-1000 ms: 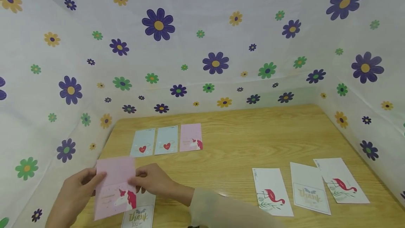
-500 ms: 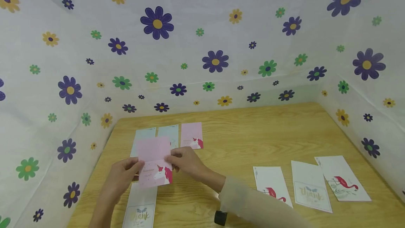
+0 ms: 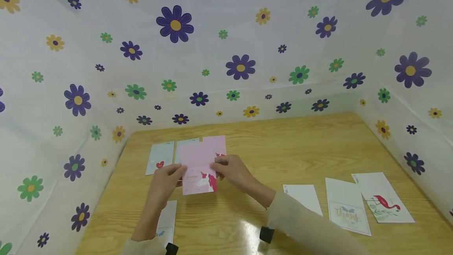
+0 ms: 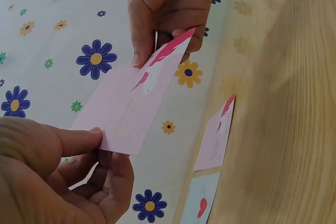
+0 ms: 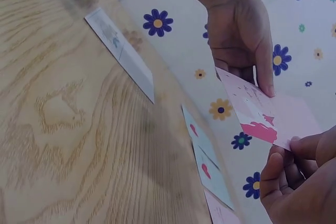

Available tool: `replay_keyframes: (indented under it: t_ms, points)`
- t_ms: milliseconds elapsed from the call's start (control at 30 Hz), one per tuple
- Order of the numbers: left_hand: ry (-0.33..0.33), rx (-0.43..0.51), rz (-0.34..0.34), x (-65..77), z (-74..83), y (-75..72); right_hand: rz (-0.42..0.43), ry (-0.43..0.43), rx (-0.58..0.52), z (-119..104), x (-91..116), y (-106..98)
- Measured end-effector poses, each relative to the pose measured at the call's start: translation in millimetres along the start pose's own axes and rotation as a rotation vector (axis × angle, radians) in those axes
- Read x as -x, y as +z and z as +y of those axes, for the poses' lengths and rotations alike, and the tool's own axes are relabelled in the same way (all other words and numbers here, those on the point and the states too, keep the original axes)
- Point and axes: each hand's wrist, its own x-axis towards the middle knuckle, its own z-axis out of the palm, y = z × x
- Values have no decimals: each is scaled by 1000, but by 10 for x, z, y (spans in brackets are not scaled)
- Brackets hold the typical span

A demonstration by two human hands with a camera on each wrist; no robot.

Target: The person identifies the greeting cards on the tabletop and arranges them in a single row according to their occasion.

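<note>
Head view: a pink card (image 3: 198, 168), creased across its middle and printed with a red-maned unicorn on its lower half, is held up above a wood-grained surface (image 3: 283, 148). Its left edge is pinched between the thumb and fingers of the left hand (image 3: 166, 180); its right edge is pinched likewise by the right hand (image 3: 232, 170). In the row of three cards behind, a pale blue card (image 3: 187, 144) and a second pink card (image 3: 216, 141) are partly covered by it, while a red heart is shown on the blue card at the row's left end (image 3: 160, 154). Nearer, a white card (image 3: 168, 221) is partly hidden by the left forearm. On the right, a "thank" card (image 3: 347, 207) is laid between a flamingo card (image 3: 383, 200) and a white card partly hidden by the right sleeve (image 3: 302, 198). In both wrist views, the held card is seen raised clear of the surface, one hand at each side. The background is filled by flower-printed cloth (image 3: 212, 11).
</note>
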Motion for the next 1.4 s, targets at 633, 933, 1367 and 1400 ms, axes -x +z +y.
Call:
replay_keyframes:
  t_ms: [633, 933, 1367, 1400]
  points:
    - [101, 49, 146, -309, 50, 604, 240, 65, -38, 65, 60, -347]
    - [107, 37, 173, -492, 95, 865, 366, 114, -23, 182, 1, -473]
    - [169, 12, 207, -644, 219, 1116, 431, 136, -10, 226, -41, -657]
    - [172, 0, 211, -660, 218, 1137, 434, 135, -10, 229, -47, -672]
